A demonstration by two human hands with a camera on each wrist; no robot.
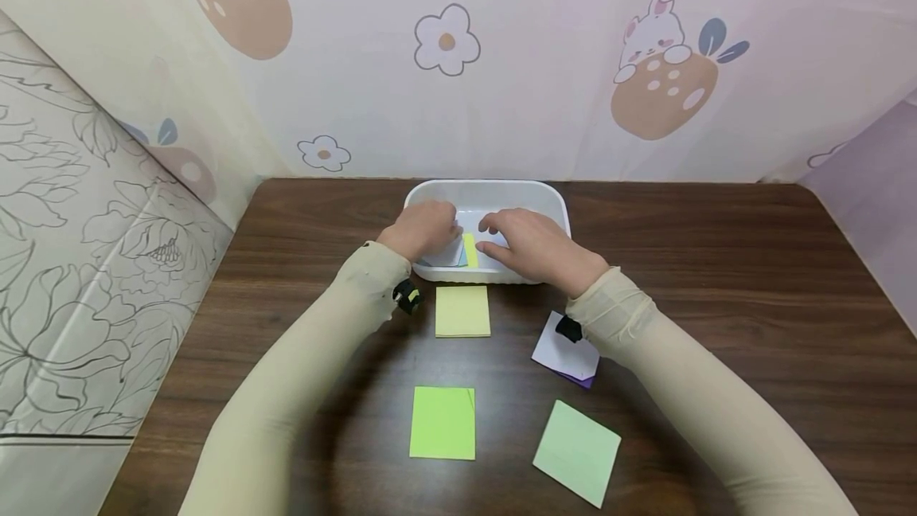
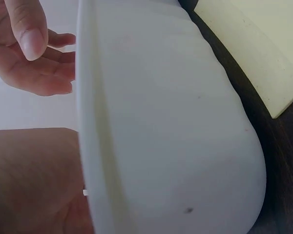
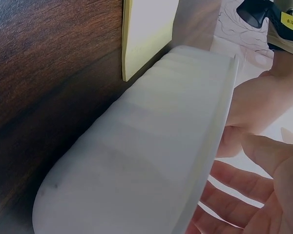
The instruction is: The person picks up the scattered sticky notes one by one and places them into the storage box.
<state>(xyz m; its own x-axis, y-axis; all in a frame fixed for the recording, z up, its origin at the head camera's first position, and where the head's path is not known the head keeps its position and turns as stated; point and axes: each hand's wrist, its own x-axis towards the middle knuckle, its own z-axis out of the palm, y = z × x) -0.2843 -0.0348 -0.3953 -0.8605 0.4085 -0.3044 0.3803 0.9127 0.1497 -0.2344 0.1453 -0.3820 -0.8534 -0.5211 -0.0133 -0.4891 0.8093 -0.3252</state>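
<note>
In the head view a white plastic tray (image 1: 494,275) stands against the wall, and both hands reach into it. My left hand (image 1: 423,229) is at the tray's left side with bent fingers, right by a white paper pad (image 1: 446,255). The tray wall hides its fingertips in both wrist views, so its grip is unclear. A bright yellow strip of paper (image 1: 470,250) stands beside the white pad. My right hand (image 1: 533,245) hovers over the tray's right half, thumb and fingers spread apart with nothing between them.
On the brown wooden table (image 1: 716,301) lie a pale yellow pad (image 1: 462,312), a lime green pad (image 1: 442,423), a mint green pad (image 1: 577,453) and a lilac pad (image 1: 562,349) with dark purple beneath, partly under the right wrist camera. A patterned wall covering (image 1: 530,102) rises behind the tray.
</note>
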